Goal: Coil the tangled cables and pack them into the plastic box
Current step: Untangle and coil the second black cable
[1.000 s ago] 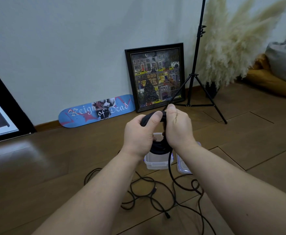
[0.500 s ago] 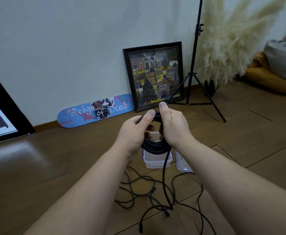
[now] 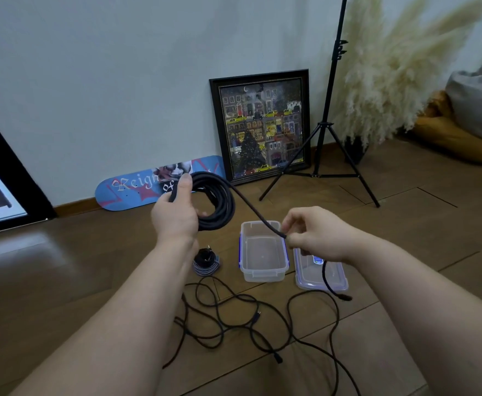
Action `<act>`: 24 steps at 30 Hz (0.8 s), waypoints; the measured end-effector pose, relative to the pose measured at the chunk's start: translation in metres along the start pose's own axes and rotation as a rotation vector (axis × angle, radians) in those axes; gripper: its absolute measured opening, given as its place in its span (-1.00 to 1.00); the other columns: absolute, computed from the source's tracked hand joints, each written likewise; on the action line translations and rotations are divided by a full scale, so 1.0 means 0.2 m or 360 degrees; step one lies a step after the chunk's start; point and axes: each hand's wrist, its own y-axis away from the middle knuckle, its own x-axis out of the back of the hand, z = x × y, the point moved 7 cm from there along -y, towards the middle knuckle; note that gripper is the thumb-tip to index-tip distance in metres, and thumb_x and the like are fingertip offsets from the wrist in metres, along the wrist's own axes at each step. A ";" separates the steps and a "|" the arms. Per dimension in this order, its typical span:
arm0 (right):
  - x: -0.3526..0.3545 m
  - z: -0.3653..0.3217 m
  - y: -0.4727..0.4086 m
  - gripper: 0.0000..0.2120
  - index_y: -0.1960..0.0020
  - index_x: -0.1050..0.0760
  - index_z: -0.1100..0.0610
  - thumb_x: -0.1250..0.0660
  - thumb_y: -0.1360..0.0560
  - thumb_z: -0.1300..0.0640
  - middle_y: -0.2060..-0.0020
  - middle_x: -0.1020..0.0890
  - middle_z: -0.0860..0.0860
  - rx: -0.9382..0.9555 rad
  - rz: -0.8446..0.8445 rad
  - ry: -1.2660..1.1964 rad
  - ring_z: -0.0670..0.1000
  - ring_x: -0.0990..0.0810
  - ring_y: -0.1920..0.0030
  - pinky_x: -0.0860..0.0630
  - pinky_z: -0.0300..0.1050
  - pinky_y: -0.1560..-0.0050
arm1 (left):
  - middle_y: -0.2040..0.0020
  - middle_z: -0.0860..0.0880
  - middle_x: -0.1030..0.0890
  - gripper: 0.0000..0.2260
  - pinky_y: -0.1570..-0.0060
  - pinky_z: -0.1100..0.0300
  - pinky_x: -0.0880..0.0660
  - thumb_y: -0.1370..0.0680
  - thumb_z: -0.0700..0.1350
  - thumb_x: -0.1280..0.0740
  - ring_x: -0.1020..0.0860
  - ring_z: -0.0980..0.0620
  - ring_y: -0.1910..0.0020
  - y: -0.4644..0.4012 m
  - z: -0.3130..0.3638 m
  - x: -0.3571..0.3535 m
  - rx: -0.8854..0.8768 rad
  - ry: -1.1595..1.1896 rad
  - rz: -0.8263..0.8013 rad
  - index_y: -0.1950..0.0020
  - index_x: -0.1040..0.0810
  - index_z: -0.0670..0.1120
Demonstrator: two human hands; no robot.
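On the wooden floor (image 3: pixel 405 230), tangled cables (image 3: pixel 234 324) sprawl near the open plastic box (image 3: pixel 263 271). The left hand (image 3: pixel 174 215) grips a black coil (image 3: pixel 220 207) above the box's left; right-hand (image 3: pixel 317 235) fingers (image 3: pixel 292 240) pinch its loose end over the lid (image 3: pixel 319 274).

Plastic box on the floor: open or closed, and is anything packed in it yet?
Open and empty. The plastic box has no lid on; its bare bottom shows through, and the lid lies beside it.
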 end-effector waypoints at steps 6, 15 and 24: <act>-0.05 -0.19 0.04 -0.70 -0.18 -0.62 0.02 -0.29 -0.52 0.27 0.23 -0.54 -0.27 0.0318 -0.0338 0.0426 -0.34 -0.50 0.23 -0.37 -0.51 0.22 | 0.28 -0.02 -0.51 -0.73 0.22 0.05 -0.51 -0.53 0.14 -0.38 -0.49 -0.04 0.37 -0.01 -0.02 -0.02 -0.0162 -0.0315 -0.0069 0.08 -0.53 -0.07; -0.01 -0.41 -0.05 -0.89 0.08 -0.60 0.03 -0.44 -0.46 0.22 0.19 -0.62 -0.15 0.0769 0.0299 -0.0043 -0.17 -0.59 0.11 -0.51 -0.20 -0.03 | 0.40 0.07 -0.51 -0.76 0.25 0.11 -0.38 -0.50 0.08 -0.42 -0.42 0.04 0.38 0.14 -0.16 -0.22 0.0132 -0.0389 -0.0622 0.14 -0.58 -0.09; -0.02 -0.22 -0.11 -0.32 -0.44 -0.35 -0.06 -0.45 -0.39 -0.19 -0.23 -0.52 -0.09 0.0419 0.0368 -0.0096 -0.09 -0.49 -0.23 -0.40 -0.14 -0.27 | 0.52 0.04 -0.41 -0.51 0.43 0.20 -0.30 -0.62 0.22 -0.15 -0.31 0.09 0.52 0.25 -0.12 -0.29 0.0387 -0.0168 -0.0967 0.30 -0.61 -0.06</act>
